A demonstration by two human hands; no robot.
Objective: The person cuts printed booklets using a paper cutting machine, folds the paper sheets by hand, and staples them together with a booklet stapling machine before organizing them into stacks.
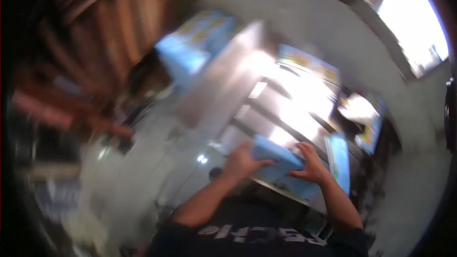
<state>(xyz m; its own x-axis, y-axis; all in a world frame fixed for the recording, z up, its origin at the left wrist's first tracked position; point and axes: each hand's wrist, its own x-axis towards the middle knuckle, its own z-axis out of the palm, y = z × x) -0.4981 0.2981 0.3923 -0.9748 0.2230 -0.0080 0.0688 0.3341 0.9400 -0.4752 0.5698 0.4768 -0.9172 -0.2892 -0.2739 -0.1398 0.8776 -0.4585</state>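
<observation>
Between my two hands is a light blue box, held by its ends above the near edge of a shiny, slatted metal surface (285, 109). My left hand (243, 162) grips the left end of the blue box (276, 154), thumb across its near side. On the right end, my right hand (310, 164) has its fingers at the top and its thumb on the near side. More light blue material lies just below the box. Another blue and white box (339, 162) stands right beside my right hand. Motion blur hides fine details.
Large blue printed boxes (197, 43) stand at the upper left by wooden boards (109, 33). A colourful printed box (309, 64) lies at the surface's far edge. A white object (358, 108) and another printed box (373, 126) are at the right. Tiled floor (143, 162) shows at left.
</observation>
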